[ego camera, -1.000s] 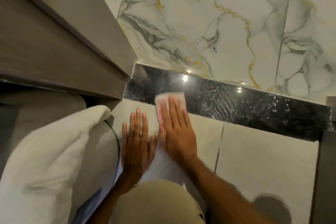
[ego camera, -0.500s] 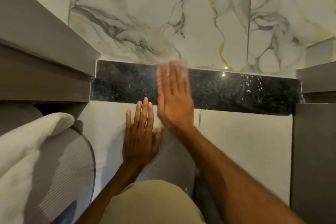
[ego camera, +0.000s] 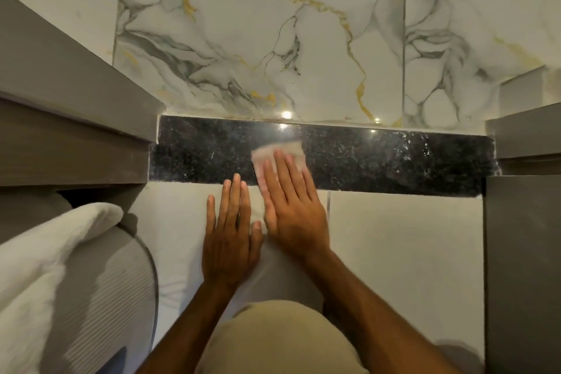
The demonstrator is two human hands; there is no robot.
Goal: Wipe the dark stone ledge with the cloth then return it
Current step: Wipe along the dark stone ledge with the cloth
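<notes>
My right hand [ego camera: 291, 206] lies flat, fingers spread and together pressing the cloth [ego camera: 277, 155] down onto the ledge [ego camera: 379, 158] — no pinch, just palm and fingers bearing on it. Half a second ago that hand reached further up, fingertips near the ledge's far edge against the marble; now it has drawn back toward me, so the cloth sits mid-depth on the dark stone with only its far part showing beyond my fingertips. A second ago it was further to the left along the ledge, so the stroke is working rightward in short back-and-forth passes.

Just beside it, my left hand [ego camera: 230, 237] is open and flat on the pale tile [ego camera: 403, 246] below the ledge, thumb touching the right hand's edge. It has stayed there throughout, bracing me rather than wiping.

Outward from the hands: the ledge to the left of the cloth looks dull, and the stretch to the right glitters with specks — I can't tell whether that is dust or the stone itself. Judging by that, the wiping is partway, with the right-hand stretch not yet covered and the return of the cloth not begun. A white pillow [ego camera: 45, 267] lies well off to my left.
</notes>
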